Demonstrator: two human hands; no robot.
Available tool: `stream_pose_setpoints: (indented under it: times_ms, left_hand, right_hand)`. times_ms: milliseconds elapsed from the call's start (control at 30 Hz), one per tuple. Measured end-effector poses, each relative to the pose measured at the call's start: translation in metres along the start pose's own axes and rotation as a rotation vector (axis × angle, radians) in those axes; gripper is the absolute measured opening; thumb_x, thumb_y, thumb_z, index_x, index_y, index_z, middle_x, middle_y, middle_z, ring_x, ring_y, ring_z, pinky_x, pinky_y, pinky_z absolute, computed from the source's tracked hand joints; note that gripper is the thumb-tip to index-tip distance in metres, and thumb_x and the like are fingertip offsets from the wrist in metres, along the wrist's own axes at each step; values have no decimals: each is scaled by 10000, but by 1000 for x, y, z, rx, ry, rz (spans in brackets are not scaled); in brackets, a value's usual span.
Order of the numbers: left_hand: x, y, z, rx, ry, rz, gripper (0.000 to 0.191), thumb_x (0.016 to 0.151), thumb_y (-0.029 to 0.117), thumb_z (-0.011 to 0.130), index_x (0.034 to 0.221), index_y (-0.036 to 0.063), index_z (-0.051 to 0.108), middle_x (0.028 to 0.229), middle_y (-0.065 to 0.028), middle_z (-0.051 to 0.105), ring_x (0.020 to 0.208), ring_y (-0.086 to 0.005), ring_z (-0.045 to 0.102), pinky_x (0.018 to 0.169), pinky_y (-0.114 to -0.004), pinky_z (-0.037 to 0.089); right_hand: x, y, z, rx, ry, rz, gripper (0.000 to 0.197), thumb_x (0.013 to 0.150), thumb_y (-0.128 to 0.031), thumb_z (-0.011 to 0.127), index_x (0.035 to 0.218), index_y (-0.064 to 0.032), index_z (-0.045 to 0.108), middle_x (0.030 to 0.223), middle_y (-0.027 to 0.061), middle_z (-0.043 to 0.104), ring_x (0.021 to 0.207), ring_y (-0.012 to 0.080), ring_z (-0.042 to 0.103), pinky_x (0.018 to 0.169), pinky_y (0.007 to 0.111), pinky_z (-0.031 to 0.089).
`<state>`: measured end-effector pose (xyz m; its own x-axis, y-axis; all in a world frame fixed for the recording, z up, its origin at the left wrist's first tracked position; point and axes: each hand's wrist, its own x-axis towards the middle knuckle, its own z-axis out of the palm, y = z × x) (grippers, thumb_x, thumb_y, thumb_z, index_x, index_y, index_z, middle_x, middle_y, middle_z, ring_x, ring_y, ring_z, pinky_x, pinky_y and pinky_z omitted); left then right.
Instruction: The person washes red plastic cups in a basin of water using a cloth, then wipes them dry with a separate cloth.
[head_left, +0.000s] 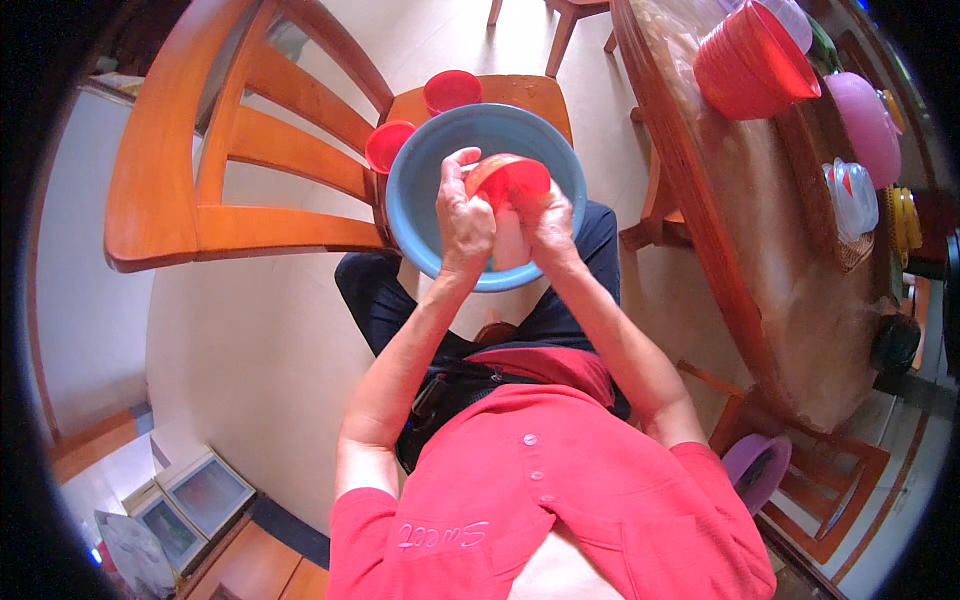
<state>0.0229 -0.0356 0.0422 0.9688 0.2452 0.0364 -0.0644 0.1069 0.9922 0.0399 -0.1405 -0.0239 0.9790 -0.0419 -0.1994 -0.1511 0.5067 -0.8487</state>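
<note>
My left hand (466, 225) grips the left side of a red plastic bowl (504, 171), its thumb and a finger spread about the wall. On the other side my right hand (553, 223) holds the same bowl, blurred and partly behind its rim. A pale, blurred thing (511, 241) shows between the wrists; I cannot tell what it is. Both hands are over a round blue plastic basin (409, 214), and the bowl is tilted above its inside. The basin stands on the seat of a wooden chair (529, 90), in front of my knees.
Beside the basin sit a red bowl (452, 88) at the back and another red bowl (386, 146) to the left. The slatted chair back (300, 142) rises at left. On the wooden table (739, 210) at right stand stacked red bowls (750, 67) and a pink container (862, 124).
</note>
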Motion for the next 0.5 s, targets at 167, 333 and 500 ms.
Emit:
stream_pose_setpoints:
  times_ms: [167, 333, 500]
  left_hand:
    - [-17, -8, -11, 131, 85, -12, 409, 715, 19, 529, 1120, 35, 469, 985, -141, 573, 929, -234, 576, 815, -306, 457]
    - [-5, 13, -34, 367, -381, -261, 512, 647, 140, 597, 1132, 35, 472, 987, -143, 586, 954, -235, 576, 847, -326, 459]
    - [6, 43, -20, 718, -586, -261, 452, 678, 163, 558, 1097, 17, 471, 962, -201, 591, 950, -309, 578, 851, -359, 447]
  right_hand:
    - [-36, -3, 10, 456, -65, 497, 348, 764, -267, 706, 1045, -95, 593, 951, 44, 626, 831, 165, 598, 743, 330, 496]
    - [-14, -53, -8, -807, -227, -63, 200, 768, -168, 667, 909, -42, 604, 899, 106, 640, 768, 175, 621, 671, 300, 502]
    - [-20, -92, 17, -1491, -567, -684, 145, 743, -113, 583, 845, -42, 510, 758, 149, 594, 743, 329, 616, 598, 409, 501]
